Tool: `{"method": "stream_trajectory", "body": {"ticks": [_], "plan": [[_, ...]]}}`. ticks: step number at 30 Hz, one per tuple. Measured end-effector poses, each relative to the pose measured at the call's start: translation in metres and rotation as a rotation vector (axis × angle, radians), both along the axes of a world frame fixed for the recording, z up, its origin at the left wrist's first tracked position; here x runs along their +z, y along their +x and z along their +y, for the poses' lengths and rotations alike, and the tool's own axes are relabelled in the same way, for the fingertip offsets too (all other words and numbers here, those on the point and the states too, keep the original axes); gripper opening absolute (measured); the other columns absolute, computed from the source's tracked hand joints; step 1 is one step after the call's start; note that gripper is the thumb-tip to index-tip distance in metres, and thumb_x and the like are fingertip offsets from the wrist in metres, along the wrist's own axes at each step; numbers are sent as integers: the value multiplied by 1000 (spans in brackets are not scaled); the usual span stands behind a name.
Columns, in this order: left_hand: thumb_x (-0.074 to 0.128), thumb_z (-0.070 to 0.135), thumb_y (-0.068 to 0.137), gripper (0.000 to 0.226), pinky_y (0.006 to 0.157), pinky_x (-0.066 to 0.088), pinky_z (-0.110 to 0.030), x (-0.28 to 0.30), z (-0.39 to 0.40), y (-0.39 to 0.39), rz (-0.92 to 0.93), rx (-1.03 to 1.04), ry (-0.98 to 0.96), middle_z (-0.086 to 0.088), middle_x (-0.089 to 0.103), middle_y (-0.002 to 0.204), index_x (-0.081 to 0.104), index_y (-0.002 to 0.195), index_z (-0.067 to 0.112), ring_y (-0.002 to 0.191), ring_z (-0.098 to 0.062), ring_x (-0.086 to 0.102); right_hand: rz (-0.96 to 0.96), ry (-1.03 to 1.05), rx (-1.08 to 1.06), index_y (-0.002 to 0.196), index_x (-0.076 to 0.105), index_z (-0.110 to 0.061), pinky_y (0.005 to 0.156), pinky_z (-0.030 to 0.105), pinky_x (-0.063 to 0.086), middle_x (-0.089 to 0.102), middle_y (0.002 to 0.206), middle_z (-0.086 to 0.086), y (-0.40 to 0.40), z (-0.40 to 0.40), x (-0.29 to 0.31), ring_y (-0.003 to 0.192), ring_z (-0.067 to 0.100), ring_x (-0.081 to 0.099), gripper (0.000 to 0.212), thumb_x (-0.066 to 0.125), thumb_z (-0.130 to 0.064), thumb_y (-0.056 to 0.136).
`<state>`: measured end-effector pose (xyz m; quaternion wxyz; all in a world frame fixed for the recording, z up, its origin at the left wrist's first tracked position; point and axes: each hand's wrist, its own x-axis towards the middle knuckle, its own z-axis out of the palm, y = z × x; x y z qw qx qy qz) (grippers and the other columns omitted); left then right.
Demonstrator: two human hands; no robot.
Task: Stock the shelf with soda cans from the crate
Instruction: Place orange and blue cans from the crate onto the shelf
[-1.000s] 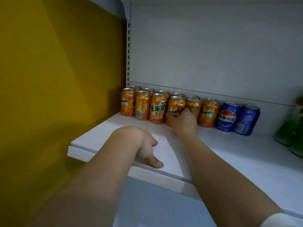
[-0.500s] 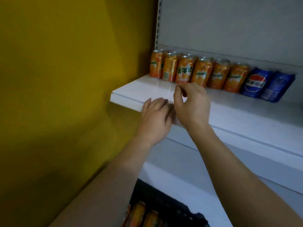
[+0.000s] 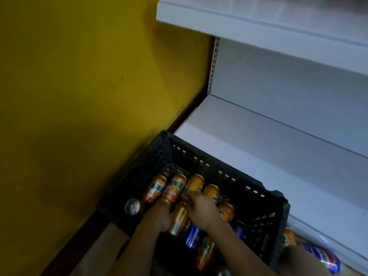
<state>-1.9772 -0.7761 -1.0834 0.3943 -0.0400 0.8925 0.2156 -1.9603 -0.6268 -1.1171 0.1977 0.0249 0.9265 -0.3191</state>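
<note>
A black plastic crate [image 3: 223,174] stands on the floor by the yellow wall, holding several orange soda cans [image 3: 175,186] lying on their sides and blue cans [image 3: 192,237] lower down. Both my hands are inside it. My left hand [image 3: 159,217] is closed around an orange can [image 3: 165,201] whose top sticks out above the fingers. My right hand [image 3: 202,209] lies over the orange cans in the middle with fingers curled down; the blur hides whether it grips one. The white shelf [image 3: 258,20] is at the top edge, its cans out of view.
One can [image 3: 132,206] stands upright at the crate's left edge, silver top showing. A lower white shelf [image 3: 258,140] runs behind the crate. An orange can [image 3: 288,239] and a blue can [image 3: 322,257] lie outside the crate at lower right. The yellow wall [image 3: 79,86] fills the left.
My view has dropped from the stocked shelf to the crate. Both hands left the shelf edge and went down into the crate among the cans.
</note>
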Motion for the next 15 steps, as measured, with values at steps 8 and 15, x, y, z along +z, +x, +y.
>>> {"method": "stream_trajectory", "body": {"ticks": [8, 15], "plan": [[45, 29, 102, 43, 115, 31, -35, -49, -8, 6, -121, -134, -33, -11, 44, 149, 47, 143, 17, 137, -28, 41, -242, 163, -20, 145, 40, -16, 101, 38, 47, 42, 141, 13, 13, -30, -64, 124, 32, 49, 70, 63, -49, 88], [44, 26, 105, 45, 107, 33, -28, -55, -5, 5, -118, -99, 26, -8, 45, 150, 41, 148, 13, 137, -23, 42, -308, 146, -145, 143, 37, -18, 97, 39, 50, 35, 145, 14, 1, -34, -75, 123, 31, 51, 74, 64, -55, 84]]}}
